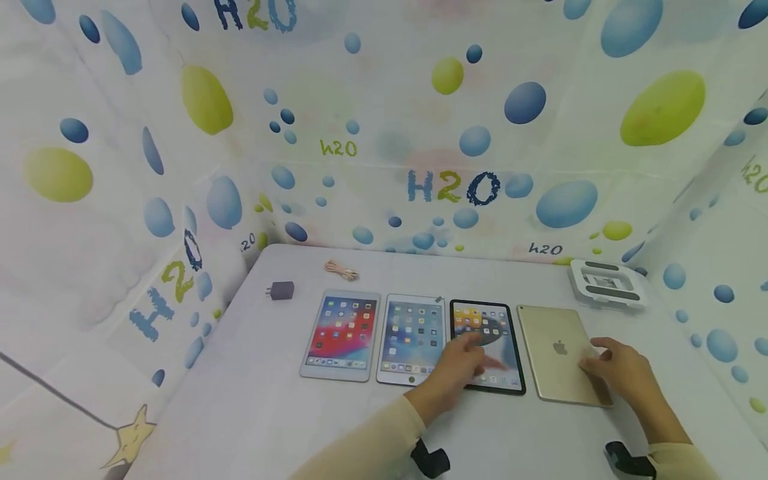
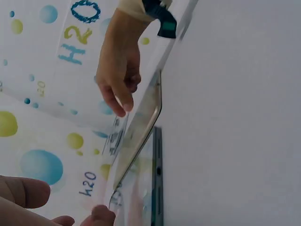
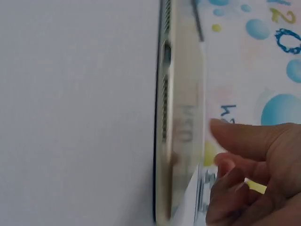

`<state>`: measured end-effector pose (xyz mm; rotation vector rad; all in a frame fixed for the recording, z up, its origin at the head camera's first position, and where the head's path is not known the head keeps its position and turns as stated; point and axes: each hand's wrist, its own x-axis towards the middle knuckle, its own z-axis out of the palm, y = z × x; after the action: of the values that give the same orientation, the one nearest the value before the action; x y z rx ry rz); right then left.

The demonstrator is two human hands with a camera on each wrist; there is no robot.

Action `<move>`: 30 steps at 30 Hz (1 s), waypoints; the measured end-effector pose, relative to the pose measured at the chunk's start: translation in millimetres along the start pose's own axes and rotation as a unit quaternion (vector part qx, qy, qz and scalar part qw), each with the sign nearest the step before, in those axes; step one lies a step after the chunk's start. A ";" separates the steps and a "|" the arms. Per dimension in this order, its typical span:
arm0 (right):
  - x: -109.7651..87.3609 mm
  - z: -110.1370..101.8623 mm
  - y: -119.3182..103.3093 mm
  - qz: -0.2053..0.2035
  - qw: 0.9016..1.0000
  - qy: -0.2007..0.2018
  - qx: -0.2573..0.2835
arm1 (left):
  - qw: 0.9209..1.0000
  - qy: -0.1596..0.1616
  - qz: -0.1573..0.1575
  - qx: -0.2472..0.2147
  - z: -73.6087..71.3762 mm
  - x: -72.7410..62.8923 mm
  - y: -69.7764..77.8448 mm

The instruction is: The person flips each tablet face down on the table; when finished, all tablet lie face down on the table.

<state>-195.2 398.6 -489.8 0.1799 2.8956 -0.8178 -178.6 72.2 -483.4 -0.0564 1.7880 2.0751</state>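
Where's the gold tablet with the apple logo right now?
In the head view, the gold tablet is last in line on the right, next to the black-framed tablet, with the right hand at its outer edge.

Left grip (image 1: 455, 371) extends forward, seemingly relaxed; right grip (image 1: 625, 371) hangs loosely curled.

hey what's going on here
A person's left hand is over the black-framed tablet, whose screen is lit, and the right hand is at the right side of the gold tablet, which lies face down. Neither appears to grip anything. The leftmost tablet and second tablet complete the row, screens lit. A plug, a cable and a white plastic item lie farther back.
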 end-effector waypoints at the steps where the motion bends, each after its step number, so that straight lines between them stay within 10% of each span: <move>1: -1.3 2.4 -2.8 -0.002 1.000 0.001 0.027 | 1.000 0.014 0.004 0.015 -7.3 1.2 4.6; 8: -11.7 28.9 -42.7 -0.037 0.954 -0.063 0.291 | 0.997 0.052 -0.023 0.048 -36.9 3.9 22.2; 13: -18.2 43.7 -74.5 -0.054 0.924 -0.106 0.364 | 0.998 0.030 -0.042 0.035 -40.3 3.6 22.7; 30: -21.1 53.2 -93.2 -0.030 0.914 -0.146 0.378 | 0.993 -0.039 -0.024 0.107 -37.3 6.1 16.4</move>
<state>-183.4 290.0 -483.9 0.0283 2.1788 -1.7660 -197.9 36.5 -476.5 0.0414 1.9294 1.8154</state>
